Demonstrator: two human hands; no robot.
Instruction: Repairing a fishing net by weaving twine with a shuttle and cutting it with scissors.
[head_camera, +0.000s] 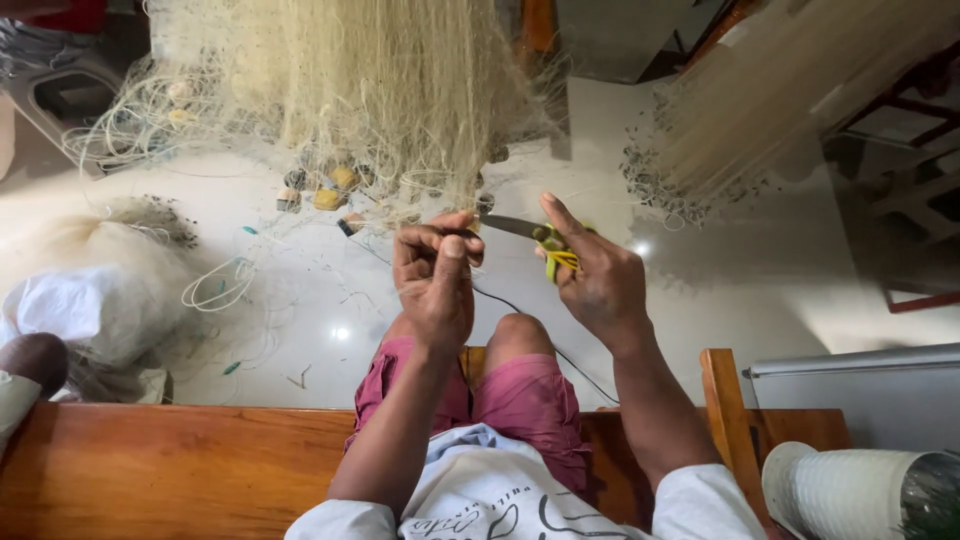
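Head view looks down at a person sitting on a wooden bench (180, 460), with knees in pink shorts (520, 390) poking out over a shiny white floor (720, 290).

Both hands are up in the middle of the frame, close to each other but not touching. The left hand (435, 275) is curled into a loose fist. Its thumb and first finger are pressed together, and they seem to pinch a thin strand of the pale fishing net (380, 90). The strand is too fine to see well.

The net hangs in a big bunch from the top middle of the frame, right above the left hand. Its long threads run up and down, so they come straight down toward the pinching fingers. Small weights (330, 195) dangle along its lower edge.

The right hand (595, 275) holds small scissors with yellow-green handles (553, 250). Its fingers are wrapped around the handles, and one finger sticks up. The dark blade lies almost flat, pointing left across the frame toward the left hand's pinch. The blade tip is just beside the left thumb. So the blade crosses the hanging threads sideways.

Another bundle of net (780, 90) hangs at the upper right, well apart from both hands. A white spool (850, 495) sits at the lower right.
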